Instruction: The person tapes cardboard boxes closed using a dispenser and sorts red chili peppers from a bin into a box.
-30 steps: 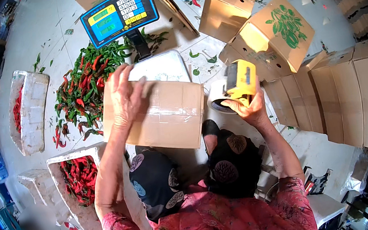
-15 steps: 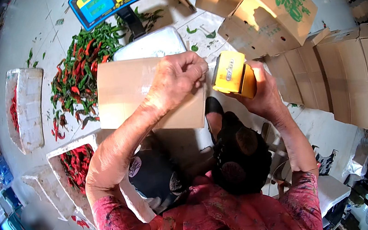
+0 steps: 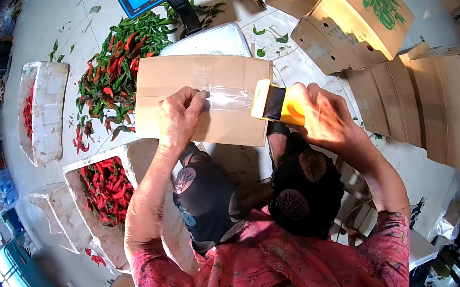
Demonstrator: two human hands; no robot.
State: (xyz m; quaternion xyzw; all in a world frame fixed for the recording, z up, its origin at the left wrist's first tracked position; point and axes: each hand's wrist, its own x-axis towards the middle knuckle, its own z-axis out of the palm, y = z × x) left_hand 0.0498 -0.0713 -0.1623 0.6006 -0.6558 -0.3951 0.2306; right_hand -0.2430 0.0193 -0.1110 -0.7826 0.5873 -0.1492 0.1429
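Observation:
A flat-topped cardboard box lies in front of my knees. Clear packing tape stretches across its top, from my left hand to the tape dispenser. My left hand is closed in a pinch at the tape's left end, low against the cardboard. My right hand grips a yellow tape dispenser with a dark band, tilted at the box's right edge. The roll inside is hidden.
Beyond the box stand a weighing scale and a heap of green and red chilli peppers. Left are white foam boxes, one holding red chillies. Open cartons and folded cardboard stand on the right.
My left hand has moved down and left, away from the dispenser, and tape now spans between them. The dispenser has turned and come down to the box's right edge.

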